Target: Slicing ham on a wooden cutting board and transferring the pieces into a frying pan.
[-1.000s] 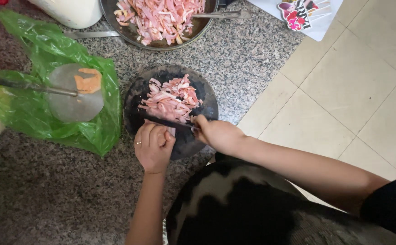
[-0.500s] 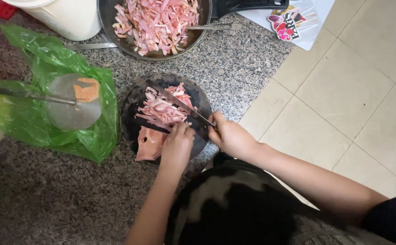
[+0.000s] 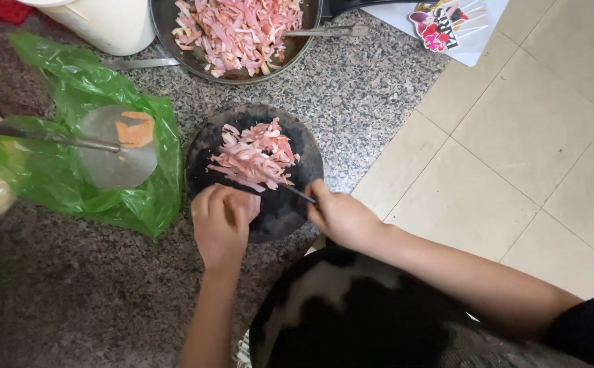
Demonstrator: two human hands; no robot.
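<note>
A round dark cutting board (image 3: pixel 276 211) lies on the speckled granite counter. A heap of pink meat strips (image 3: pixel 255 155) sits on its far half. My left hand (image 3: pixel 221 225) curls over a pink meat piece (image 3: pixel 249 202) at the board's near left edge, pressing it down. My right hand (image 3: pixel 341 217) grips a knife (image 3: pixel 295 193) by its handle; the blade runs left across the board at the foot of the heap. Most of the blade is hidden by the meat.
A metal pan (image 3: pixel 239 34) full of cut meat strips stands at the back, a spoon (image 3: pixel 324 31) resting in it. A green plastic bag (image 3: pixel 79 163) under a flat metal ladle (image 3: pixel 110 146) lies left. A white container (image 3: pixel 106 24) stands back left. Tiled floor (image 3: pixel 515 136) drops away right.
The knife, raised and angled over the meat half a second ago, is now low at the near side of the heap. My left hand has drawn back to the board's near left edge.
</note>
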